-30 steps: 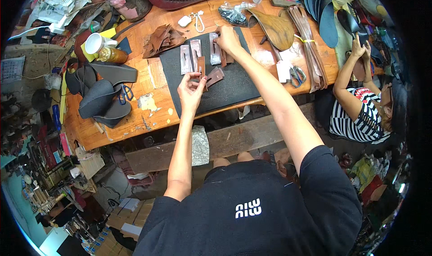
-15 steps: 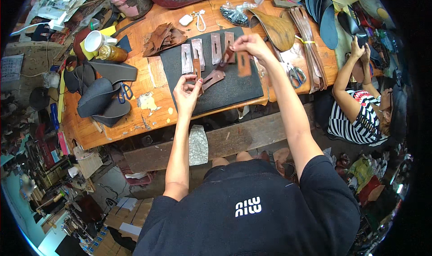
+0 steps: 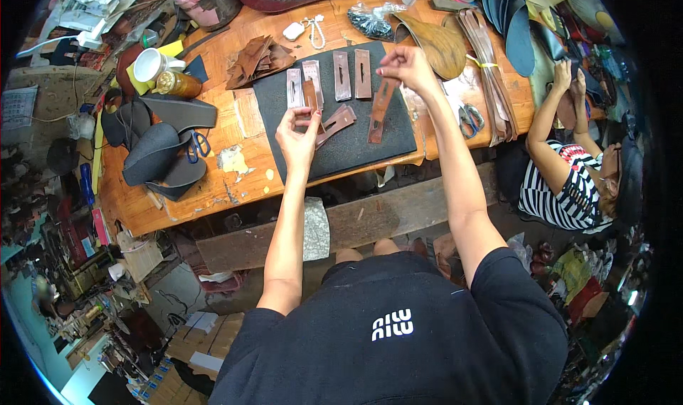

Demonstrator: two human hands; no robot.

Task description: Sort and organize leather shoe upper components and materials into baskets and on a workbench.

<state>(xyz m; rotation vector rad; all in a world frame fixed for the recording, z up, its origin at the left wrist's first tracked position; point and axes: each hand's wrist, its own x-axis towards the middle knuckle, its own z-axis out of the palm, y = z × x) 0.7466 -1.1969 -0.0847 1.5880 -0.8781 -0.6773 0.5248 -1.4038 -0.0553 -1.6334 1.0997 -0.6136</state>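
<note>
Right hand (image 3: 414, 70): thumb and fingertips pinched on far end of a brown strip (image 3: 379, 113), aslant above right side of mat (image 3: 388, 152); cannot tell whether single or overlapped, or whether touching mat. Left hand (image 3: 297, 131): fingertips closed on other strip (image 3: 309, 95), near the left pair. Pinch lightly, by the end, clear of any slot. Better, by judgement, to lift than to drag, to avoid disturbing neighbours. Keep wrists to either side for a clear sight of the work.

Count on mat: four slotted strips (image 3: 343, 88) flat at far side, two left and two right; at least one aslant piece (image 3: 337, 125) between hands, overlap unclear.

Count on table (image 3: 135, 206): one leather pile (image 3: 257, 65), just beyond mat's far left; two pairs of scissors, blue pair (image 3: 198, 149) left and second pair (image 3: 471, 122) right; one mug (image 3: 146, 66) and one jar (image 3: 178, 85), far left; one strap bundle (image 3: 491, 81), right. Beyond, far right: one co-worker (image 3: 562, 181).
</note>
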